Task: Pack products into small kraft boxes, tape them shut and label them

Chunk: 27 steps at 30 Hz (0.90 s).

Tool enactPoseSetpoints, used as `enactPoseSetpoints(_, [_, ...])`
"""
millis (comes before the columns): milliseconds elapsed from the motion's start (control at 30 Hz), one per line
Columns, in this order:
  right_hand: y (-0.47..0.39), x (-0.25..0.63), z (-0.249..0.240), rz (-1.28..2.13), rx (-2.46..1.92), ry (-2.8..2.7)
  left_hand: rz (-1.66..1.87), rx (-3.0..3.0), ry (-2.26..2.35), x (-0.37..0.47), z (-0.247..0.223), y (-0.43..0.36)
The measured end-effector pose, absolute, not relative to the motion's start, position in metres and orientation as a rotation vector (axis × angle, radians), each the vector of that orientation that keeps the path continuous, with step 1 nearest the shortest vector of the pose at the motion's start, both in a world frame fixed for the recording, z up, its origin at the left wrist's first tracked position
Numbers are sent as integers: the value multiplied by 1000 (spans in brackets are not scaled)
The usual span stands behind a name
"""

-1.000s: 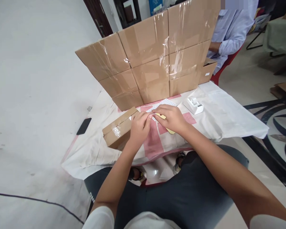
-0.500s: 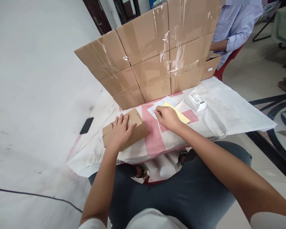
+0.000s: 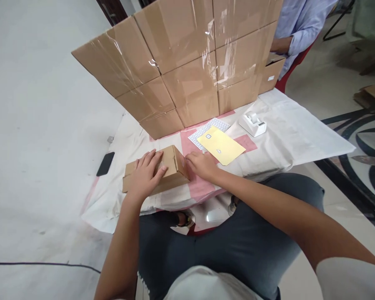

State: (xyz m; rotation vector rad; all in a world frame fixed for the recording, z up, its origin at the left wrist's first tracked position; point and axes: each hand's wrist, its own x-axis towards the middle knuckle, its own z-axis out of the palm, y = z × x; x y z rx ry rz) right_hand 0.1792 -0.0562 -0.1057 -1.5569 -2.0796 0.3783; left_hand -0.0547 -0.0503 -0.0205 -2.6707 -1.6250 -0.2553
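Observation:
A small closed cardboard box (image 3: 168, 161) lies on the cloth in front of me. Flat across its top rests my left hand (image 3: 147, 168), fingers stretched out and thumb apart. My right hand (image 3: 202, 166) is at the box's right end, its fingers drawn together and touching or nearly touching that side; whatever they pinch, if anything, is hidden. Just beyond my right hand lies a yellow sheet (image 3: 226, 149) with two small white labels on it. Partly under it is a white sheet (image 3: 217, 123) printed with rows of small blue-edged labels.
A white tape dispenser (image 3: 253, 125) stands to the right of the sheets. A tall taped cardboard panel (image 3: 190, 79) rises across the back of the table. At the left edge lies a black phone-like object (image 3: 105, 163). Behind the panel sits a person in a light blue shirt (image 3: 306, 25) beside an open carton (image 3: 270, 77).
My right hand has moved left from above the yellow sheet to the box's right end, uncovering the sheet's two labels. My left hand stays on the box. The view has shifted slightly.

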Motion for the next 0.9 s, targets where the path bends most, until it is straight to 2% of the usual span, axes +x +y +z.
enactPoseSetpoints(100, [-61,175,-105,610,-1433,-2046,-286,-2669,-1602,-56,-21,-48])
enactPoseSetpoints(233, [-63,191,-97,1348,-1084,-2066,-296,-2678,-1549,-58,-23,-46])
enactPoseSetpoints(300, [-60,203,-94,1487,-1047,-1998,-284,-2688,-1538,-59,-23,-46])
enactPoseSetpoints(467, [-45,208,-102,1054,-1285,-1813,-288,-2667,-1558,-58,-24,-48])
enactPoseSetpoints(667, [-39,194,-113,945,-1320,-2021,-314,-2662,-1561,-60,-24,-51])
enactPoseSetpoints(900, [-39,221,-102,827,-1437,-2027,-363,-2676,-1594,-62,-24,-48])
